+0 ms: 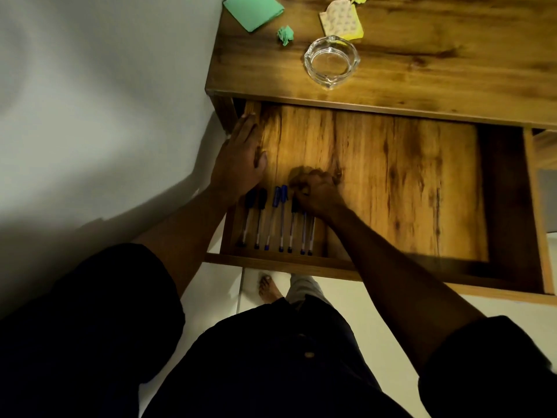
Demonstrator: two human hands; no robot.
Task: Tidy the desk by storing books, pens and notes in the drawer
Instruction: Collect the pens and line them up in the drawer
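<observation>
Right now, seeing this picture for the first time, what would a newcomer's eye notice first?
A row of pens lies at the front left of the open drawer, with the right hand curled over the rightmost ones and the left hand flat along its left side. On the desk above sit a glass ashtray and green notes.

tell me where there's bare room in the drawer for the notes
The drawer floor is bare from the right hand across to the right wall, and behind both hands up to the desk edge. The front left corner is crowded: seven pens in a row, left hand on the left wall, right hand on their caps.
</observation>
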